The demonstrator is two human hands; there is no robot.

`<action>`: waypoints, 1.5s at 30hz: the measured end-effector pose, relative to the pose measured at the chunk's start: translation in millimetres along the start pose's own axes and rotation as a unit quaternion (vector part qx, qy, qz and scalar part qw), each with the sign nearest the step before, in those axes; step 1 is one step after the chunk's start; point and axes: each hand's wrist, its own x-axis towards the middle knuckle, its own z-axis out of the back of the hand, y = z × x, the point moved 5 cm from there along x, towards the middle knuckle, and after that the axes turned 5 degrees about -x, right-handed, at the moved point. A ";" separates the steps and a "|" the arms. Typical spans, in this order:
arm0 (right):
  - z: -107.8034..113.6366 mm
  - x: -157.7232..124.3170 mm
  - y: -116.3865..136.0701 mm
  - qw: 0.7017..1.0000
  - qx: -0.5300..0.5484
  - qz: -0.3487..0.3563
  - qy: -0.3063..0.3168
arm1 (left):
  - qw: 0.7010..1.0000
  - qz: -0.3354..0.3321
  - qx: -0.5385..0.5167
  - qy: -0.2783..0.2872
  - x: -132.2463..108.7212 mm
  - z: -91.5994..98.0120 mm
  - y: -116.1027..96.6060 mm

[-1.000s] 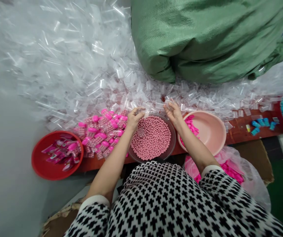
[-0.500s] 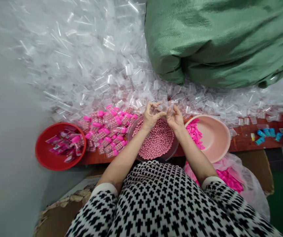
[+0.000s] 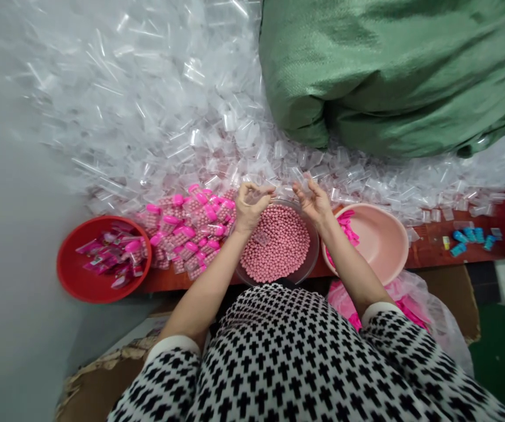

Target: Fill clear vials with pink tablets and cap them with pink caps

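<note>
My left hand (image 3: 250,206) hovers over the far left rim of a clear bowl (image 3: 312,258) full of small pink beads (image 3: 276,243). Its fingers are curled in a pinch on a small clear plastic tube. My right hand (image 3: 314,202) is a short way to the right, over the bowl's far right rim, with its fingers apart and curved and nothing plainly in them. A pile of bead-filled tubes with pink caps (image 3: 186,234) lies just left of the bowl. A pink basin (image 3: 382,243) with loose pink caps (image 3: 343,225) stands to the right.
A huge heap of empty clear tubes (image 3: 168,117) covers the table behind. A green woven sack (image 3: 388,76) rests at the back right. A red bowl (image 3: 74,281) of pink packets stands at the left; blue pieces (image 3: 467,240) lie at the right. A plastic bag of pink caps (image 3: 414,310) sits below the table edge.
Half a second ago both hands met over the bowl around a clear tube. They have since drawn apart, and the left hand keeps the tube.
</note>
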 end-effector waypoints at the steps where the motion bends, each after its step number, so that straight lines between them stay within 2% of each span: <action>1: 3.8 1.2 3.2 1.000 -0.003 0.002 -0.018 | 1.000 0.009 0.006 -0.025 1.1 7.7 1.5; 3: 7.0 -0.5 5.9 1.000 -0.006 0.003 -0.024 | 0.997 0.006 0.043 -0.057 2.3 17.8 2.6; 5: 4.1 -7.5 4.2 1.000 -0.014 0.002 0.008 | 0.995 -0.012 0.081 -0.050 1.9 18.0 2.2; 10: -13.2 -30.9 -7.8 0.992 -0.063 -0.008 0.105 | 0.993 -0.044 0.110 0.030 -4.0 -4.2 -1.2; 17: -27.6 -47.0 -28.2 0.981 -0.093 -0.041 0.164 | 0.982 -0.030 0.093 0.162 -11.2 -23.7 -8.8; 19: -29.0 -49.0 -34.2 0.977 -0.113 -0.060 0.173 | 0.983 -0.041 0.100 0.150 -11.5 -21.5 -11.5; 22: -24.9 -46.4 -36.7 0.975 -0.160 -0.063 0.141 | 0.990 -0.067 0.100 0.080 -8.4 -10.9 -14.9; 25: -18.3 -38.7 -28.7 0.982 -0.169 0.007 0.087 | 0.997 -0.055 0.052 0.025 -6.5 1.7 -12.9; 28: -16.0 -34.7 -18.3 0.974 -0.177 0.123 0.062 | 0.999 0.024 0.016 -0.017 -13.9 10.7 -4.0; 30: -19.0 -39.3 -10.7 0.942 -0.231 0.237 0.064 | 0.989 0.138 -0.036 -0.041 -26.0 12.1 7.1; 32: -28.0 -50.5 -7.5 0.875 -0.321 0.348 0.098 | 0.960 0.250 -0.121 -0.042 -40.4 7.5 16.7; 33: -34.2 -57.0 -9.2 0.835 -0.369 0.386 0.131 | 0.944 0.283 -0.167 -0.040 -45.7 4.8 18.8; 36: -51.2 -73.1 -22.6 0.731 -0.484 0.417 0.240 | 0.922 0.286 -0.259 -0.042 -50.1 6.3 17.2; 39: -63.3 -83.3 -33.2 0.667 -0.534 0.418 0.308 | 0.929 0.262 -0.260 -0.032 -48.6 20.8 13.4; 41: -68.3 -86.8 -38.7 0.655 -0.536 0.415 0.336 | 0.944 0.235 -0.232 -0.018 -48.6 33.9 9.2; 42: -68.6 -86.6 -41.9 0.664 -0.529 0.402 0.342 | 0.953 0.214 -0.215 -0.017 -49.0 41.4 6.4; 43: -66.7 -84.8 -45.8 0.685 -0.522 0.381 0.335 | 0.962 0.190 -0.196 -0.022 -50.0 49.3 3.4; 45: -55.8 -77.5 -57.3 0.730 -0.536 0.326 0.271 | 0.977 0.144 -0.154 -0.039 -53.9 65.5 -2.2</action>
